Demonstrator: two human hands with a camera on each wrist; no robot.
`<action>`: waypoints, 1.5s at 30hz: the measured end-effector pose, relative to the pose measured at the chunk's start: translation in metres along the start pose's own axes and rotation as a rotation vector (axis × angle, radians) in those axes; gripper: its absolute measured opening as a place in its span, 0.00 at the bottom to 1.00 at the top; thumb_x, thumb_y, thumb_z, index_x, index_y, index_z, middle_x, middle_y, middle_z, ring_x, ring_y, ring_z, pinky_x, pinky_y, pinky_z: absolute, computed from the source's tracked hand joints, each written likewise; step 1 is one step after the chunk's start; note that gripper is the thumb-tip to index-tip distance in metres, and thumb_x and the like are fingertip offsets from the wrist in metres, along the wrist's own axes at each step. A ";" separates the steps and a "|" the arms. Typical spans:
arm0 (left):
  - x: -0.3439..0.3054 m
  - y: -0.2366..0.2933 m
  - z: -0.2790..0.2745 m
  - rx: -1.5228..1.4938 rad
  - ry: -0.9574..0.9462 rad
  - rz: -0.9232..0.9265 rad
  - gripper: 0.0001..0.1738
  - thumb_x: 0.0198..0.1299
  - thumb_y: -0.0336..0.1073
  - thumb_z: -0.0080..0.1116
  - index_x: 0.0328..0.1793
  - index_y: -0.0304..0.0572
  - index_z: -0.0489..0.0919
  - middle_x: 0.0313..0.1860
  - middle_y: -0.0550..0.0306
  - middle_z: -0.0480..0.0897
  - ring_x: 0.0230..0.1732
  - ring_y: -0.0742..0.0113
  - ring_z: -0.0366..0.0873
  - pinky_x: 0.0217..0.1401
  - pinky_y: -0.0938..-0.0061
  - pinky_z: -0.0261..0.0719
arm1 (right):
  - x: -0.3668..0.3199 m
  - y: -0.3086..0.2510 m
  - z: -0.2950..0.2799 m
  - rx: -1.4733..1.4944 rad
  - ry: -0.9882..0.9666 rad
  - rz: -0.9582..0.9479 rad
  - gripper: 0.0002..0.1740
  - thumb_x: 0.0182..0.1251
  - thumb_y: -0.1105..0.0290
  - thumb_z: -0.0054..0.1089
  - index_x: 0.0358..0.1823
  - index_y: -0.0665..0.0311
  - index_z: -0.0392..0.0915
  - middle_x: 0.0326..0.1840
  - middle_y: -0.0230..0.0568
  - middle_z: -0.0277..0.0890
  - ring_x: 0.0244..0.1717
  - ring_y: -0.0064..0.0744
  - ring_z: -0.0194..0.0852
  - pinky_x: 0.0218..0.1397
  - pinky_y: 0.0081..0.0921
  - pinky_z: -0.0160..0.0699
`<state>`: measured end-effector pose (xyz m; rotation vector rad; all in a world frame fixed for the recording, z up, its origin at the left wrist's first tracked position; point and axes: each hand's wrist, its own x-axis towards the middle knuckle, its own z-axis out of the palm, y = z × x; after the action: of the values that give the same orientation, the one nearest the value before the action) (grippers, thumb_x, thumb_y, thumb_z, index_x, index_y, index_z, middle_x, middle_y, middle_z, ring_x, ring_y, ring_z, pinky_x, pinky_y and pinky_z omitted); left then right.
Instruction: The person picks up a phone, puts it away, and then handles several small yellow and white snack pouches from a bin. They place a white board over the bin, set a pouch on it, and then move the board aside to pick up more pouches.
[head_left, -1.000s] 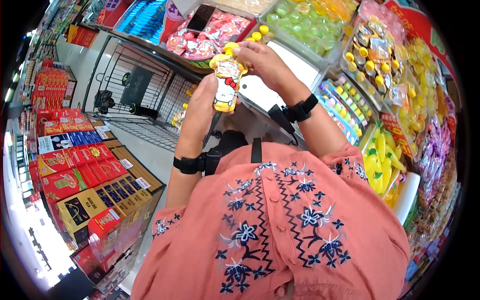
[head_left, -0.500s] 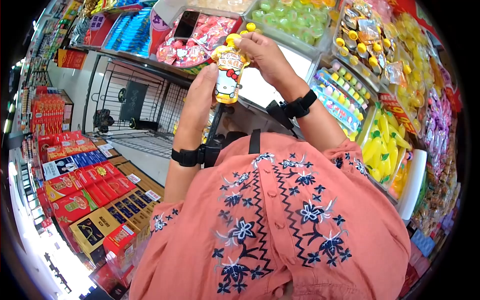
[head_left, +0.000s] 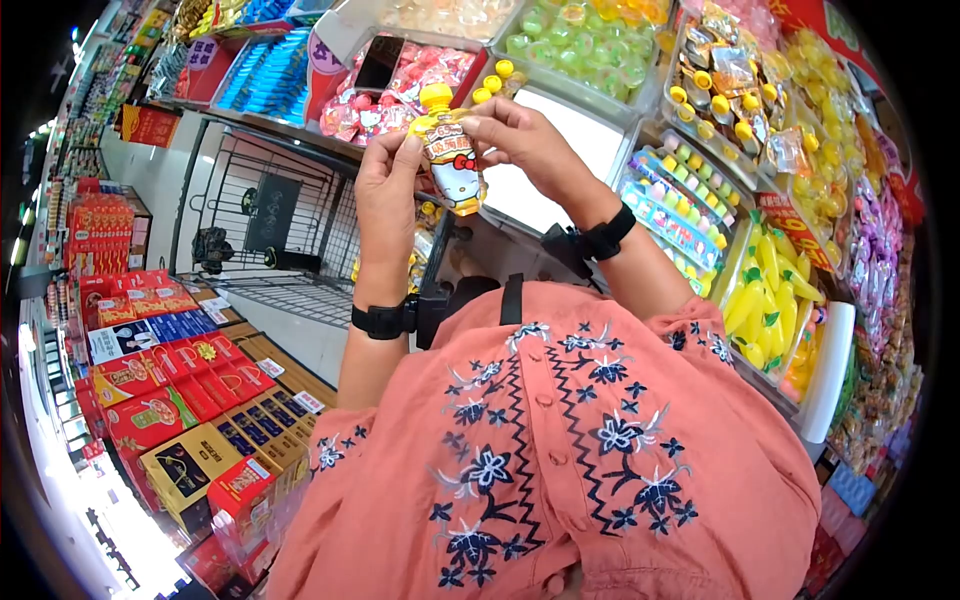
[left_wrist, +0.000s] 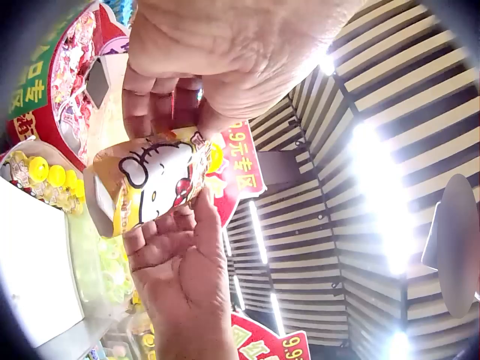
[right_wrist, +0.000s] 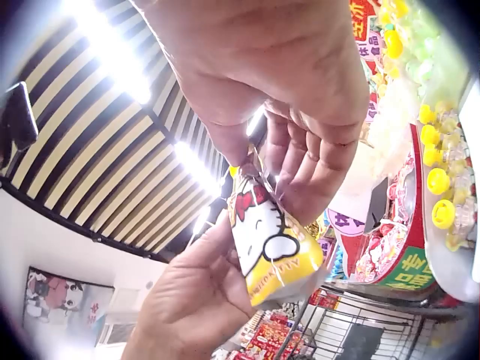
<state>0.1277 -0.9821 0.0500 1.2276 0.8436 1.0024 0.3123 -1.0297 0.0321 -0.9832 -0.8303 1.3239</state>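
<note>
Jelly pouch (head_left: 450, 165): yellow, cartoon cat print, yellow screw cap (head_left: 435, 97). Held in the air in front of the display stand's near edge, tilted, cap up and away from the person, lower end hanging free.

Left hand (head_left: 385, 185): grip clamped on the pouch's left edge, thumb and fingers pinching it just below the cap. The left wrist view shows the fingers covering the pouch's (left_wrist: 150, 184) top.

Right hand (head_left: 525, 140): grip clamped on the pouch's upper right edge, fingertips close to the cap. In the right wrist view the hand (right_wrist: 285, 82) pinches the top seam, with the printed face (right_wrist: 274, 240) showing below.

Around:
- Wire trolley (head_left: 270, 220), left of the hands and below them, against the stand's left end.
- Bin of pink packs (head_left: 345, 110), just behind the pouch, with a dark phone (head_left: 380, 62) lying on top.
- Yellow-capped pouches (head_left: 495, 80), at the near left corner of a white bin (head_left: 560, 150), partly hidden by the right hand.
- Green jelly cups (head_left: 580, 45), further back.
- Banana-shaped yellow packs (head_left: 765, 300), at the stand's right side.
- Red and blue boxes (head_left: 150, 370), stacked on the floor at the left.
- Black strap on each wrist (head_left: 380, 320).
</note>
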 end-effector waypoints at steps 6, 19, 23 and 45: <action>-0.003 0.001 0.000 0.109 0.027 0.049 0.09 0.74 0.37 0.58 0.50 0.40 0.79 0.36 0.66 0.80 0.33 0.84 0.74 0.33 0.87 0.73 | -0.003 0.003 -0.005 -0.123 -0.065 -0.060 0.13 0.77 0.58 0.58 0.46 0.61 0.79 0.38 0.27 0.79 0.39 0.18 0.78 0.42 0.22 0.81; -0.008 0.006 0.006 0.236 0.062 0.065 0.10 0.74 0.39 0.58 0.49 0.39 0.78 0.37 0.64 0.81 0.32 0.82 0.75 0.30 0.85 0.76 | -0.007 0.003 -0.011 -0.010 -0.081 -0.012 0.13 0.78 0.57 0.57 0.45 0.60 0.78 0.38 0.30 0.80 0.37 0.19 0.78 0.42 0.22 0.81; -0.011 0.011 0.008 0.073 -0.023 -0.093 0.12 0.74 0.40 0.58 0.51 0.38 0.77 0.36 0.63 0.81 0.32 0.80 0.77 0.33 0.83 0.79 | -0.005 0.004 -0.018 0.015 -0.052 0.009 0.13 0.77 0.56 0.58 0.45 0.58 0.78 0.40 0.28 0.80 0.41 0.19 0.77 0.44 0.23 0.80; -0.007 -0.011 0.012 0.426 0.039 0.115 0.09 0.75 0.36 0.55 0.48 0.37 0.75 0.32 0.64 0.78 0.30 0.80 0.74 0.33 0.81 0.75 | -0.005 0.004 -0.022 0.030 -0.081 0.003 0.12 0.78 0.61 0.57 0.38 0.62 0.75 0.31 0.31 0.78 0.29 0.21 0.80 0.32 0.21 0.83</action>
<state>0.1379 -0.9931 0.0410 1.6364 1.0626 0.9688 0.3306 -1.0369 0.0198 -0.9128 -0.8686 1.3821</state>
